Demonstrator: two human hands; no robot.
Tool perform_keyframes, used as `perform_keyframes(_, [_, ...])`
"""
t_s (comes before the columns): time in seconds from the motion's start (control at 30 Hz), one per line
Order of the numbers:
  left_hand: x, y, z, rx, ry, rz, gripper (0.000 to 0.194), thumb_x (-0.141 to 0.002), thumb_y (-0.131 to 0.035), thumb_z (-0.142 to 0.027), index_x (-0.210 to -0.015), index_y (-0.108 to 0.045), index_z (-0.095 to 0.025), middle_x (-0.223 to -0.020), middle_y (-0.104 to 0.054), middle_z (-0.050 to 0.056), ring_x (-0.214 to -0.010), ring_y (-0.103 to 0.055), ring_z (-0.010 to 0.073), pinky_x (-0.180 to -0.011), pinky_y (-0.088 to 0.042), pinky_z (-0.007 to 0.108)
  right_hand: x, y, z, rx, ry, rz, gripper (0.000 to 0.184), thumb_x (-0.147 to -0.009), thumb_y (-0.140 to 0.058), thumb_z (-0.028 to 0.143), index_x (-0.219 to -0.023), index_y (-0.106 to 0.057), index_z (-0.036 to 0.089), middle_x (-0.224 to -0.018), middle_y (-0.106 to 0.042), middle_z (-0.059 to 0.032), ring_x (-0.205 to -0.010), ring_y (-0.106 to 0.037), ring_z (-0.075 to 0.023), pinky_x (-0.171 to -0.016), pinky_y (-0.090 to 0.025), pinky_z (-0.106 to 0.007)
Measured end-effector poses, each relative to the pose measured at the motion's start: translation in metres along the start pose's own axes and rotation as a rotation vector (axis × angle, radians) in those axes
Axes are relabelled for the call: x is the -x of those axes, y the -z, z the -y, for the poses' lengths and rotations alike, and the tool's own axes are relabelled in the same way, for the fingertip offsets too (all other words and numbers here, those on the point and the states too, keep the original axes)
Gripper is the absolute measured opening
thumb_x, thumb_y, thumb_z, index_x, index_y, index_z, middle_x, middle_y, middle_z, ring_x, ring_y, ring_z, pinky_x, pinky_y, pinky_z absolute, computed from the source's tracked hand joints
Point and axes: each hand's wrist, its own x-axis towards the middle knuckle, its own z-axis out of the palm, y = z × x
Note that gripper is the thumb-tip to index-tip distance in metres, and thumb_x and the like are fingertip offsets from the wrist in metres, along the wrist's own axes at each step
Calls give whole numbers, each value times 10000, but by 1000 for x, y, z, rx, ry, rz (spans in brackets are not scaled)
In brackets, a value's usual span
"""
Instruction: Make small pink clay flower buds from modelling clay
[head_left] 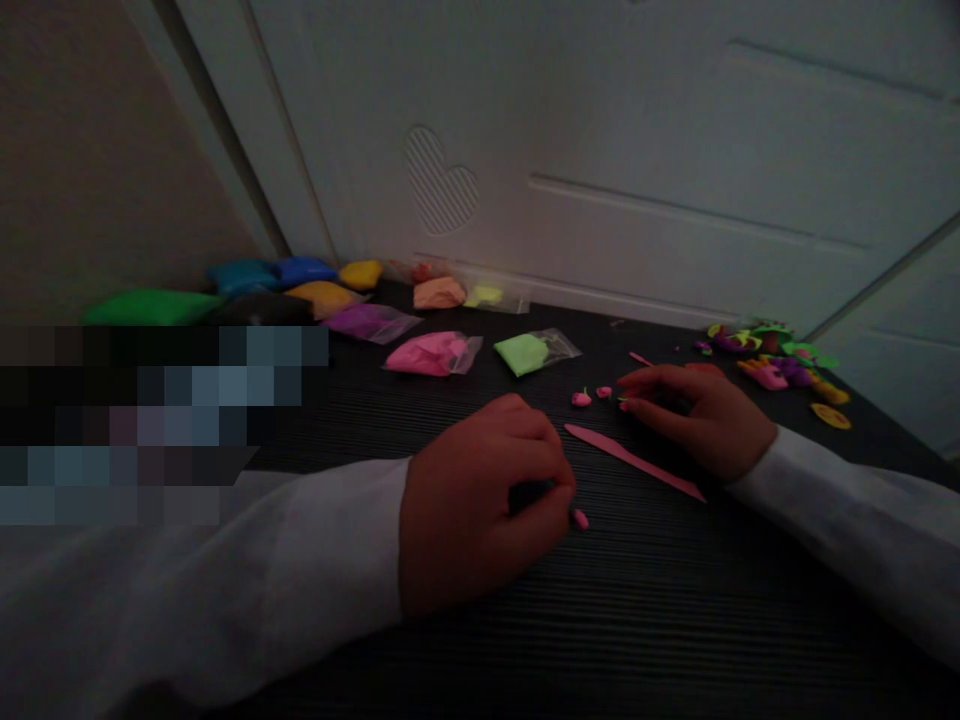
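Note:
My left hand (480,500) rests on the dark table (637,620) with its fingers curled and pinched on a small pink clay piece (580,519) at the fingertips. My right hand (701,410) lies further right, fingers bent down onto the table beside two tiny pink clay buds (581,398) and a bit of green. A long pink modelling tool (634,462) lies flat between the two hands, its far end under my right wrist. Both arms wear white sleeves.
Bags of coloured clay lie along the back: pink (435,353), light green (534,351), purple (367,322), orange (439,292), yellow (360,273), blue (300,270), green (150,305). Finished clay shapes (772,360) cluster at the right. A white panelled door (600,150) stands behind.

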Motion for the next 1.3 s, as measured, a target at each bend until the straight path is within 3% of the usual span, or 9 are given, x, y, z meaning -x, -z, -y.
perform_keyframes(0.27, [0,1,-1,17,8,-1,144,-765,-486,-137,-711,-619,-145,-765,-550,20,-781,-478,128,-715,-357,255,3,3,-14,5,-41,-112,219,-786,-522,316,-975,-577,219,-838,-626,-38,-697,-580,-187,-592,-456,-335])
perform_keyframes(0.43, [0,0,0,21,22,-7,138,-760,-496,-139,-711,-624,-150,-778,-559,18,-795,-479,134,-719,-359,256,12,9,5,21,52,-175,169,-837,-450,289,-955,-557,234,-839,-590,-47,-708,-545,-185,-626,-430,-350])
perform_keyframes(0.6, [0,1,-1,14,42,-7,137,-759,-498,-131,-706,-624,-147,-776,-567,13,-798,-482,130,-729,-349,256,36,0,46,-5,222,27,145,-795,-512,222,-920,-582,246,-853,-604,-8,-798,-537,-164,-698,-408,-312])
perform_keyframes(0.73, [-1,0,0,16,42,-17,132,-754,-501,-135,-708,-623,-150,-777,-572,6,-784,-482,132,-725,-342,267,45,-9,62,-19,295,167,155,-799,-498,169,-922,-581,214,-868,-604,-18,-823,-527,-160,-720,-370,-327])
perform_keyframes(1.03, [-1,-1,0,15,40,-47,139,-759,-497,-129,-705,-622,-156,-785,-560,10,-797,-482,131,-735,-350,259,49,-16,70,-26,305,190,223,-800,-496,194,-998,-594,226,-893,-592,-48,-802,-524,-179,-704,-383,-341])
perform_keyframes(1.3, [-1,0,0,32,62,-45,148,-756,-490,-137,-706,-625,-171,-783,-567,4,-802,-500,136,-747,-367,263,49,-14,67,-110,298,207,148,-734,-548,134,-853,-585,214,-873,-592,-37,-839,-532,-167,-734,-413,-319])
